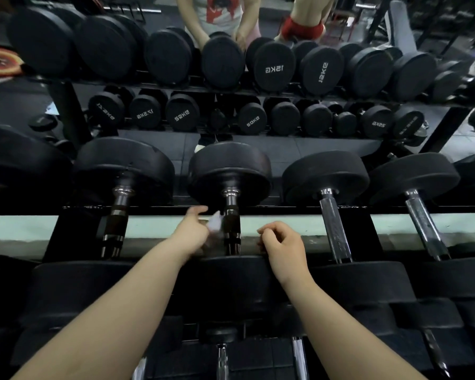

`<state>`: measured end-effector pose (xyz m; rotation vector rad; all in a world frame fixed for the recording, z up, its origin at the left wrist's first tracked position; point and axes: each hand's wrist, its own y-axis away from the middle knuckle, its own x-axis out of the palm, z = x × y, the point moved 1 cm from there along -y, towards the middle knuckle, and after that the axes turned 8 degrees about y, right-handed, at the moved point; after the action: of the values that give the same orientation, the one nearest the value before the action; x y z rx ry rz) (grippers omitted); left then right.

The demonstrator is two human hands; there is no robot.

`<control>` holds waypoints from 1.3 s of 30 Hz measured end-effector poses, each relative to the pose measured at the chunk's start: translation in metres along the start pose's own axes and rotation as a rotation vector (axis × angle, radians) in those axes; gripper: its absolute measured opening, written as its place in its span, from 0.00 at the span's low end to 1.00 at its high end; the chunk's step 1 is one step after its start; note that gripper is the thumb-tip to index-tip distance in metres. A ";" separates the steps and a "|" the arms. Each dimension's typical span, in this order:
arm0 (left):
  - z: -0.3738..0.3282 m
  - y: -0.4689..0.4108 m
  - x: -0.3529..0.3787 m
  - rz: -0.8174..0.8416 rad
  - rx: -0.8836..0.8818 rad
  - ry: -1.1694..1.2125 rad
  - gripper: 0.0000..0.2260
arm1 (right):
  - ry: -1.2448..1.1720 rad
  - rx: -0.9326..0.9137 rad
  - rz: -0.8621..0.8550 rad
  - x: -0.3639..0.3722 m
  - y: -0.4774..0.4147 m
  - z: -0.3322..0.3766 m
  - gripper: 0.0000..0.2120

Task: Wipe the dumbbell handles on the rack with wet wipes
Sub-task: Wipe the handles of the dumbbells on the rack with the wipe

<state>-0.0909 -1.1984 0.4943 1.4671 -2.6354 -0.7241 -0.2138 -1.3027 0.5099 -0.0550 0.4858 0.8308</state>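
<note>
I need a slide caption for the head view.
Left hand holds a wet wipe beside a dumbbell handle; right hand holds nothing.

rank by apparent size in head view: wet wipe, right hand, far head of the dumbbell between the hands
1. far dumbbell head
2. right hand, though nearer the camera
3. wet wipe, blurred

Both bare forearms reach up from the bottom edge to frame centre. Left grip (pixel 193 232), thumb out, pinches a blurred wipe (pixel 215 224); right grip (pixel 283 246) hangs loosely curled, palm down.
</note>
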 end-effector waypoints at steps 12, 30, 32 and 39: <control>-0.051 0.082 -0.010 0.152 0.227 0.487 0.16 | -0.090 -0.055 0.358 -0.020 0.005 0.061 0.18; -0.030 0.119 0.178 -0.104 0.500 -0.066 0.09 | -0.010 -0.014 0.054 -0.219 -0.006 -0.034 0.12; -0.021 0.120 0.204 -0.118 0.547 -0.191 0.09 | 0.031 0.019 0.053 -0.241 -0.019 -0.043 0.12; -0.010 0.118 0.221 -0.262 0.535 -0.266 0.12 | 0.197 -0.134 0.294 -0.214 -0.065 -0.043 0.13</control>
<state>-0.3042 -1.3292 0.5112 1.9978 -3.0335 -0.2343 -0.3068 -1.5059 0.5556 -0.1939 0.6326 1.1525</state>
